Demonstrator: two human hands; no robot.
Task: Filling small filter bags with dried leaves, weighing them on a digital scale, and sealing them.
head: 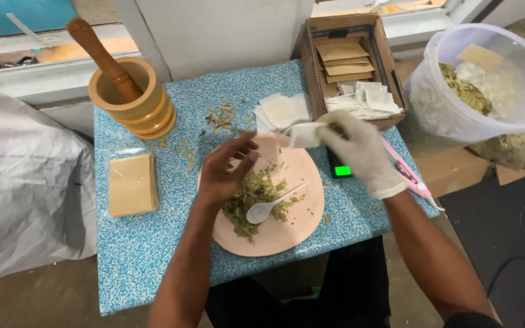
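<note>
The fingers of the gloved right hand (363,152) are pinched closed on a small white sachet (307,134), held above the far edge of the pink plate (293,228). The fingers of the bare left hand (226,170) are curled over the heap of dried green leaves (253,197) on that plate; whether they grip any leaves cannot be determined. A white plastic spoon (268,206) lies on the leaves. The plate rests on the blue speckled surface (147,249). Further out stand a wooden mortar with pestle (130,94), a stack of tan packets (132,184), a cardboard box (352,67) of sachets, and a clear bucket (487,85).
</note>
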